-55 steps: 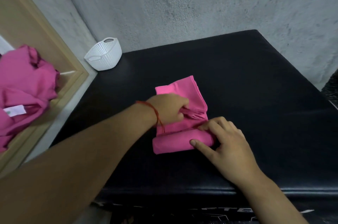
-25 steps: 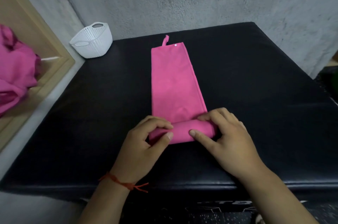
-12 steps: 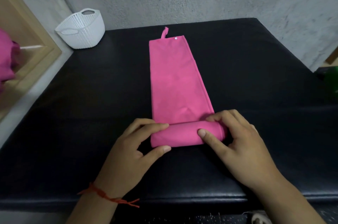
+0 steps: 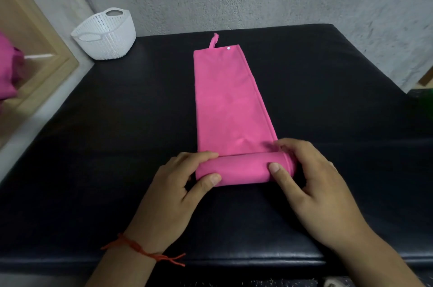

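Nearest the camera, a red thread bracelet (image 4: 145, 251) is sitting on the left wrist, and both forearms are reaching forward over the front edge of the black padded table (image 4: 105, 157). The left hand (image 4: 173, 195) is gripping the left end of the roll (image 4: 241, 171) that forms the near end of the pink towel (image 4: 229, 103): its thumb (image 4: 212, 179) is pressing on the near side while its fingers (image 4: 201, 156) are curling over the top, so the roll is lying between thumb and fingers. The right hand (image 4: 311, 193) is holding the right end the same way, thumb (image 4: 275, 168) lying on the front of the roll and curled fingers (image 4: 295, 146) resting on top, where the roll meets the flat part. Beyond the fingers the rest of the towel is lying flat on the table, stretching straight away toward the wall, with a small loop (image 4: 213, 40) and a white stud (image 4: 229, 48) at its far edge. Farther left, a white basket (image 4: 105, 33) is standing at the table's back corner, beside a wooden frame (image 4: 46, 52) where a heap of pink cloth (image 4: 9, 71) is showing at the picture's edge
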Demonstrator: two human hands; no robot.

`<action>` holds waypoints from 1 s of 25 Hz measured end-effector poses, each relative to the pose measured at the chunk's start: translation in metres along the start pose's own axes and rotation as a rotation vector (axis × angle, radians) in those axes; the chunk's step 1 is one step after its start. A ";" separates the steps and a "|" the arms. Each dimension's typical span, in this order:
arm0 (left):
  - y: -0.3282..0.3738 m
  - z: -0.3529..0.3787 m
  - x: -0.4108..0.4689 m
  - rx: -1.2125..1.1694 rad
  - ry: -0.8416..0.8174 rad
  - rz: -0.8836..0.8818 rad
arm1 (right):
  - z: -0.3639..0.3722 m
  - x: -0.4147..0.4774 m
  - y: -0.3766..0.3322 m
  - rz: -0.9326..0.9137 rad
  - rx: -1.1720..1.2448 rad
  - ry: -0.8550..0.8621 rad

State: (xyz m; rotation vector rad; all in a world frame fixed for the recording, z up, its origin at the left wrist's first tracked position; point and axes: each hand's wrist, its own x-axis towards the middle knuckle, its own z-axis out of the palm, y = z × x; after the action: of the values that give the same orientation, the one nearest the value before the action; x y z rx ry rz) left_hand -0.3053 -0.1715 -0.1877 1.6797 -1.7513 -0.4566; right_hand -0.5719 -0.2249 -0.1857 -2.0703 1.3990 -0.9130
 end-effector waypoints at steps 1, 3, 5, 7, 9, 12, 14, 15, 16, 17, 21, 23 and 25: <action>0.000 0.001 0.000 -0.010 0.008 -0.017 | -0.001 0.000 0.000 0.017 0.031 0.004; 0.003 0.000 0.001 -0.093 0.022 -0.076 | -0.002 -0.001 0.000 0.029 0.066 0.002; 0.006 -0.002 0.001 -0.132 0.017 -0.071 | -0.002 -0.002 -0.001 0.007 0.055 0.020; 0.008 -0.003 0.002 -0.124 -0.007 -0.049 | -0.001 -0.002 -0.001 -0.005 0.061 0.028; 0.007 -0.003 0.004 -0.116 -0.012 -0.048 | -0.002 -0.002 -0.002 0.003 0.076 0.020; 0.004 0.001 0.003 -0.004 0.040 -0.042 | -0.003 0.000 -0.001 0.014 0.058 0.043; 0.005 0.003 0.003 0.006 0.094 0.010 | -0.002 0.002 -0.001 0.016 0.028 0.050; 0.006 0.002 0.002 -0.009 0.118 0.044 | -0.001 0.003 0.000 0.023 0.017 0.050; 0.008 0.001 0.001 -0.013 0.140 0.083 | -0.001 0.003 0.001 0.031 0.010 0.049; 0.009 -0.001 0.001 -0.004 0.152 0.126 | 0.000 0.003 0.001 0.038 0.005 0.052; -0.001 -0.013 0.000 0.059 0.035 0.181 | 0.000 0.004 0.002 0.048 -0.010 0.071; -0.006 -0.016 0.000 0.039 -0.008 0.155 | 0.001 0.003 0.001 0.036 -0.028 0.078; -0.007 -0.017 0.002 -0.022 -0.015 0.103 | 0.002 0.002 0.000 -0.001 -0.028 0.079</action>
State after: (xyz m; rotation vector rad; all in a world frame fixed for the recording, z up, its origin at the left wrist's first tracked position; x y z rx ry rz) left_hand -0.2882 -0.1713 -0.1797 1.5662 -1.8273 -0.4405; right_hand -0.5698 -0.2268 -0.1870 -2.0760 1.4585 -0.9911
